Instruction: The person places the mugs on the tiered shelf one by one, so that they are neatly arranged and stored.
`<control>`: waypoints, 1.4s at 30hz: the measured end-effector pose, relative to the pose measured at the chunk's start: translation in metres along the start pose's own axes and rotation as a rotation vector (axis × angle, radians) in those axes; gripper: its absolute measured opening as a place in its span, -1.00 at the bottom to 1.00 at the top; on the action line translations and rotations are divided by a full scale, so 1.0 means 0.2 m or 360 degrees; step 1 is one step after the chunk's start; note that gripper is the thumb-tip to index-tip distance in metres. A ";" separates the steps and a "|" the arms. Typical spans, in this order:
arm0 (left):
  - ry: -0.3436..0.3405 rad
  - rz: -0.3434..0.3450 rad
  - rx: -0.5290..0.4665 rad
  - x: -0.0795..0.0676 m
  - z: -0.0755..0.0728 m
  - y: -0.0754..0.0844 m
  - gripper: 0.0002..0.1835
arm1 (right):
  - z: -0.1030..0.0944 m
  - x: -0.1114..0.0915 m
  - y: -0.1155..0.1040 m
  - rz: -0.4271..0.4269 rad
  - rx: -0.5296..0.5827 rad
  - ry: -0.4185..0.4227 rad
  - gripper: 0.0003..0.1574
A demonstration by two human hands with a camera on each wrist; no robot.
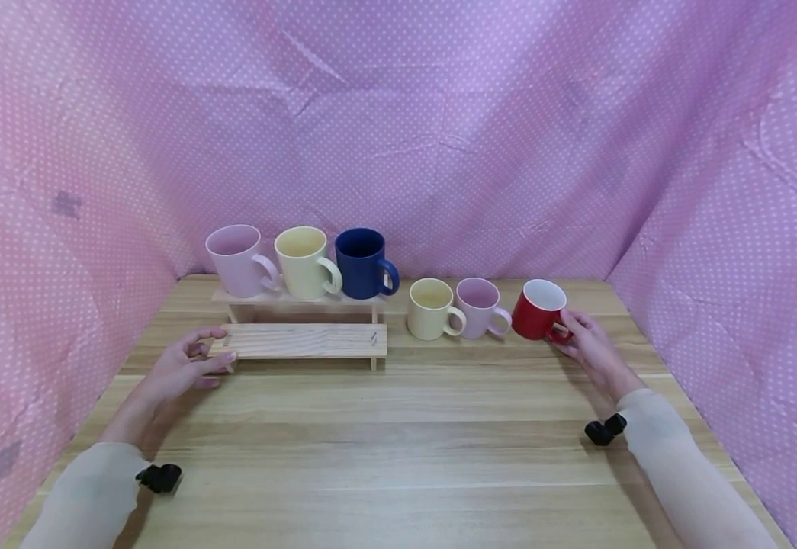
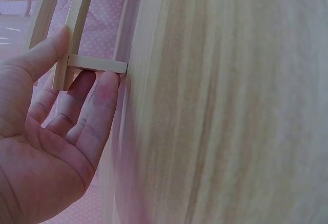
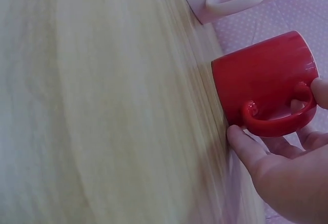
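Note:
At the left end of a two-step wooden rack (image 1: 309, 341), my left hand (image 1: 181, 364) grips the lower board's end. In the left wrist view its thumb lies on the board (image 2: 77, 21), fingertips at the short leg (image 2: 97, 63). On the rack's upper step stand a pink mug (image 1: 235, 265), a cream mug (image 1: 300, 267) and a dark blue mug (image 1: 358, 267), handles to the right. My right hand (image 1: 593, 352) holds a red mug (image 1: 530, 314) with a white inside, upright, its thumb by the upper handle and fingers around the handle's far side.
Between the rack and the red mug stand a smaller cream mug (image 1: 427, 316) and a smaller pink mug (image 1: 475, 314), close together on the wooden table (image 1: 384, 457). A pink dotted cloth (image 1: 405, 137) hangs behind and along both sides.

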State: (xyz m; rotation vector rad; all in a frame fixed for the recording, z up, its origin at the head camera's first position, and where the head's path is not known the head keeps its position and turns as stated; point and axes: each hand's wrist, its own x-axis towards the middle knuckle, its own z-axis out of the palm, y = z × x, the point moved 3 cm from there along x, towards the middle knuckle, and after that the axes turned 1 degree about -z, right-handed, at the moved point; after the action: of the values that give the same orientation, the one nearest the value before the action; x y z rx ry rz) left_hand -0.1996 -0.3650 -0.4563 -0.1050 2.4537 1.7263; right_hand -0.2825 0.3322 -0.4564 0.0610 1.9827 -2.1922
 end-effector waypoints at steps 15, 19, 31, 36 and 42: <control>-0.0002 -0.0016 -0.0014 0.00 -0.01 -0.01 -0.33 | 0.01 -0.02 -0.01 0.0035 -0.0082 -0.0038 -0.59; 0.0003 -0.0010 -0.0011 0.00 -0.01 -0.01 -0.33 | 0.00 -0.03 0.00 0.0028 -0.0087 -0.0039 -0.62; -0.0002 0.0015 -0.0017 0.01 0.00 -0.01 -0.31 | -0.01 -0.02 0.00 0.0024 -0.0035 -0.0066 -0.72; -0.0010 0.0002 -0.0020 0.01 0.00 -0.01 -0.30 | -0.02 -0.03 -0.01 0.0030 -0.0021 -0.0070 -0.74; -0.0009 0.0030 -0.0017 0.01 0.00 -0.02 -0.35 | -0.01 -0.05 0.00 0.0021 -0.0035 -0.0080 -0.67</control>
State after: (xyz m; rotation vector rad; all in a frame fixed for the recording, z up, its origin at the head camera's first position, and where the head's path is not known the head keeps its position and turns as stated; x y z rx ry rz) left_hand -0.2012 -0.3670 -0.4597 -0.0787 2.4495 1.7452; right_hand -0.2730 0.3360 -0.4555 0.0156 1.9735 -2.1422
